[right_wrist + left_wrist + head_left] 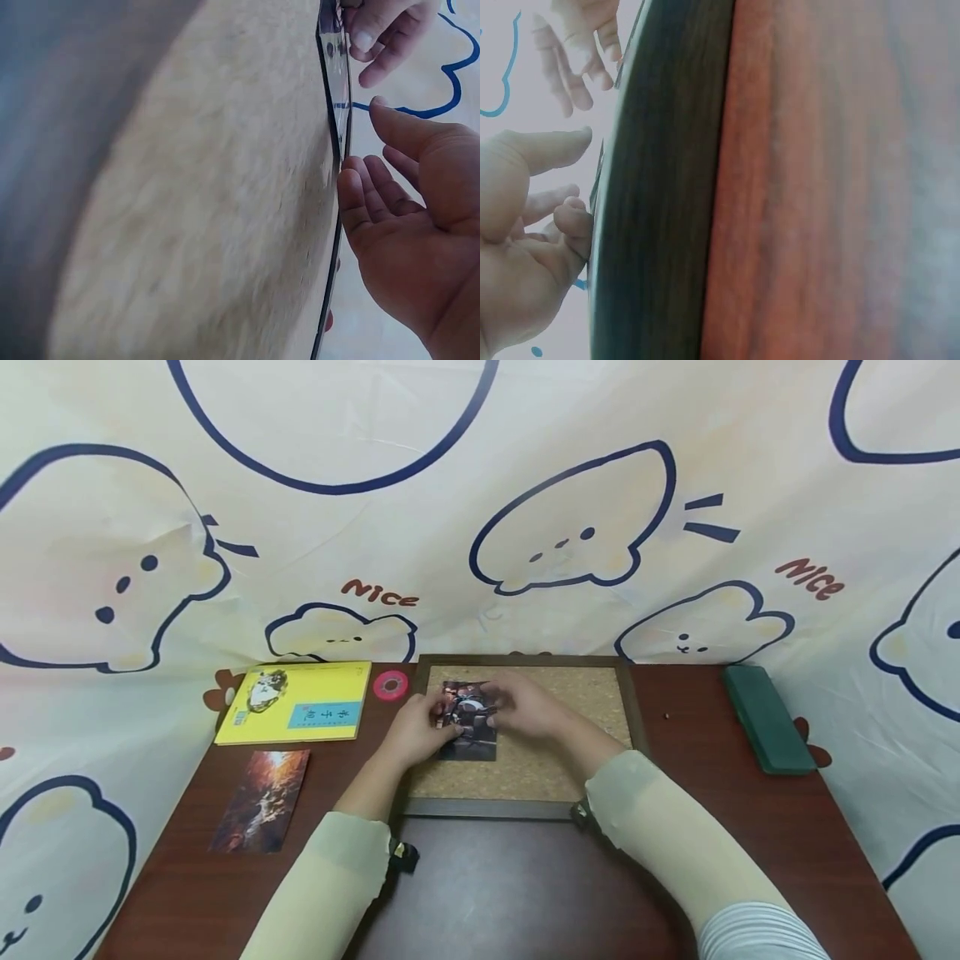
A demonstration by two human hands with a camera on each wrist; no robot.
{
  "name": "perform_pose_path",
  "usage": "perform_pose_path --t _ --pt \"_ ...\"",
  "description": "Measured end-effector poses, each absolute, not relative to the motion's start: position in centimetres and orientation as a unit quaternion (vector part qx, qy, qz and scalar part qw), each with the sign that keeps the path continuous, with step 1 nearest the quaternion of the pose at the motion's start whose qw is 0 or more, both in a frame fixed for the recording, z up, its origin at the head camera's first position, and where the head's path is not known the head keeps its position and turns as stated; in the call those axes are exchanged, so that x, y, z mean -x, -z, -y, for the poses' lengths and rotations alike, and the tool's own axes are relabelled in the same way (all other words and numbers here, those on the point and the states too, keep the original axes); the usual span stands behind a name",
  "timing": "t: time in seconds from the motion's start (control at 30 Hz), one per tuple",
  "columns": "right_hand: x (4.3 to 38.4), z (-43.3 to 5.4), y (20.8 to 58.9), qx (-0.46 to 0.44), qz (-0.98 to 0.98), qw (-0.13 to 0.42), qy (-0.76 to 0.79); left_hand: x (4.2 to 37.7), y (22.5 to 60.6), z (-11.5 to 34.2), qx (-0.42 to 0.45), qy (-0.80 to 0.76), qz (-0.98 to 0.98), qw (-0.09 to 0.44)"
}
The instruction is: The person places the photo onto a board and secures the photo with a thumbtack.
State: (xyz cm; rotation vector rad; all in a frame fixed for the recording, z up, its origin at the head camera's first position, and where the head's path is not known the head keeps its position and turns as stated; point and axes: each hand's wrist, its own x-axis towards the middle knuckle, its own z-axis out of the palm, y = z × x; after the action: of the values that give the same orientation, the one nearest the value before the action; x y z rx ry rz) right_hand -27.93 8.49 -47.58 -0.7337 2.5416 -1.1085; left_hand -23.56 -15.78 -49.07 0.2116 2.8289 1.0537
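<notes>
A dark printed photo [474,745] lies upon the cork board [555,777], left of its middle. My left hand [416,731] is at the photo's left edge, thumb over the print and fingers bent beside it. The left wrist view has this hand [532,232] with its thumb stretched out, apart from the fingers. At the photo's upper right edge is my right hand [528,706]. In the right wrist view, the fingers of the right hand [420,217] are loosely bent near the board's surface, the thumb apart from them. Whether the fingertips touch the photo is hard to tell.
A brown wooden frame [637,727] borders the board. To the left are a yellow book [262,727], a pink ring-shaped roll [391,686] and a reddish picture card [262,802]. A dark green case [768,718] lies at the right of the brown table [712,793].
</notes>
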Motion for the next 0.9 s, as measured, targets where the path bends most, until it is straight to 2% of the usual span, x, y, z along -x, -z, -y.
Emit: perform_pose_path --t 0.33,0.53,0.9 --pt "26.0 -11.1 47.4 0.253 -0.880 0.126 0.382 21.6 48.6 16.7 -0.074 -0.361 -0.929 0.018" --pt "24.8 -12.9 47.1 0.270 -0.883 0.104 0.369 20.4 47.9 17.2 -0.070 -0.344 -0.936 0.017" --pt "22.6 -16.2 46.1 0.262 -0.891 0.103 0.355 18.5 46.6 18.4 -0.088 -0.324 -0.942 0.000"
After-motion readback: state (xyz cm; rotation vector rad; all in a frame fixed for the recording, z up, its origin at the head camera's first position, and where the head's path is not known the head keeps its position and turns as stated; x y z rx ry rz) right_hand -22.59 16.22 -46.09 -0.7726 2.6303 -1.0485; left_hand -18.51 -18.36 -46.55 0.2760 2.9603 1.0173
